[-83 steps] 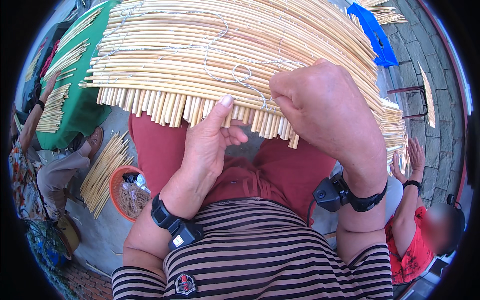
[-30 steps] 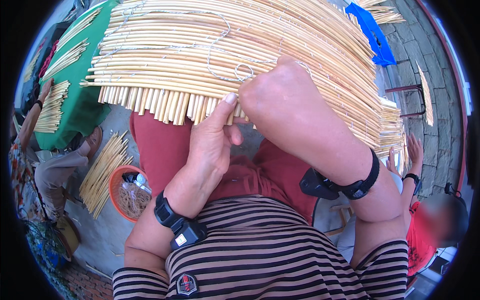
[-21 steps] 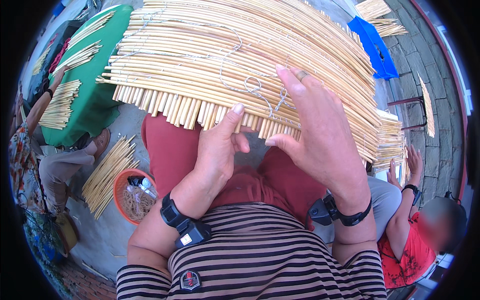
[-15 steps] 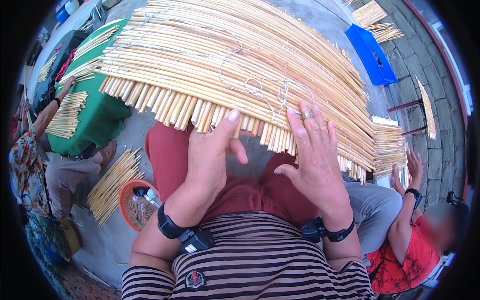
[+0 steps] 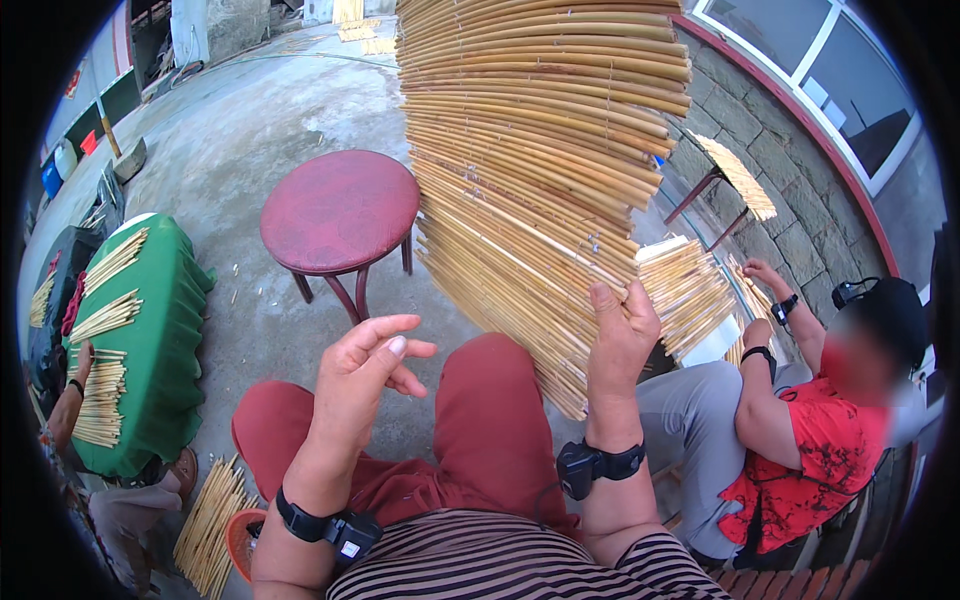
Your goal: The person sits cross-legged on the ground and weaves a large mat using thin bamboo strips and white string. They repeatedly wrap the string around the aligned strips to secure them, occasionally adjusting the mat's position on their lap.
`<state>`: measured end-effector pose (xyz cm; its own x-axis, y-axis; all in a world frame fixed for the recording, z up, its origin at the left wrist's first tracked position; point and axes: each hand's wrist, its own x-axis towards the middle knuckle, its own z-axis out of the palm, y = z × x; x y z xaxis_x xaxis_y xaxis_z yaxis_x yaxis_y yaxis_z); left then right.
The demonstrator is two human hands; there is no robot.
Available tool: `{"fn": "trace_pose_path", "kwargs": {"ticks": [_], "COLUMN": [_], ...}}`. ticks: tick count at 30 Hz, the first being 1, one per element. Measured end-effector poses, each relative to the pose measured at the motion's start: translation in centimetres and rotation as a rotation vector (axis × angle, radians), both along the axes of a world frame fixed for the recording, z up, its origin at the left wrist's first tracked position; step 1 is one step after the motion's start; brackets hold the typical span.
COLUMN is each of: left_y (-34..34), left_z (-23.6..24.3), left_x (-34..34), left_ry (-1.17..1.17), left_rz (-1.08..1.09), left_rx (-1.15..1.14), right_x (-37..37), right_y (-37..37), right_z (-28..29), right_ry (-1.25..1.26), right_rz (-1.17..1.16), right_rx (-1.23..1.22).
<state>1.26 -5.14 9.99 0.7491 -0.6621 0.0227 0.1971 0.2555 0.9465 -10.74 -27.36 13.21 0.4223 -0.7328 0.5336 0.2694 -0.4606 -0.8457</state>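
A mat of thin yellow-brown reed sticks (image 5: 520, 150), tied together with string, hangs raised and tilted before me, its upper end cut off by the top of the head view. My right hand (image 5: 622, 330) grips its lower right edge, thumb on the near face and fingers mostly behind. My left hand (image 5: 368, 370) floats above my left thigh, fingers apart, holding nothing. A round stool with a dark red seat (image 5: 340, 212) stands just left of the mat.
At left, a green-covered table (image 5: 150, 360) bears loose sticks beside another person's hand (image 5: 84, 362). More sticks (image 5: 212, 530) lie on the floor by an orange basket (image 5: 240, 545). A person in red (image 5: 800, 430) sits close on my right by another stick mat (image 5: 690, 290).
The mat has gone from lying flat across my knees to being lifted up and right by my right hand. My left hand has come off it, and the red stool is now uncovered.
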Motion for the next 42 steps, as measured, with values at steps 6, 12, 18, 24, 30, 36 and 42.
{"fn": "trace_pose_path", "kwargs": {"ticks": [6, 12, 18, 24, 30, 36, 42], "left_y": [-3.9, -7.8, -8.1, -3.3, 11.9, 20.7, 22.2], "left_z": [-3.7, -3.8, -2.5, -0.4, -1.8, -6.3, -8.4], "left_x": [-1.4, -4.5, -5.6, -3.4, 3.4, 8.1, 9.5], "left_ry": [0.131, 0.029, 0.116, -0.046, -0.069, -0.104, -0.109], "left_rz": [-0.130, -0.098, -0.018, 0.365, 0.803, 0.834, 0.876], "left_rx": [0.183, 0.182, -0.038, -0.231, -0.100, 0.231, 0.762], "right_x": [-3.7, -8.0, -10.5, -5.9, 1.4, 3.7, 4.2], "right_y": [-0.9, -0.6, 0.7, 2.2, 9.3, 13.6, 13.0], "right_z": [-0.3, 3.4, 8.0, 6.6, -1.7, -12.5, -13.1], "right_ry": [-0.200, -0.411, -0.677, -0.798, -0.529, 0.039, 0.263], "right_rz": [-0.033, -0.061, 0.057, 0.334, 0.797, 0.910, 1.099], "right_rx": [0.146, 0.125, 0.030, 0.370, 1.016, 1.252, 1.001]}}
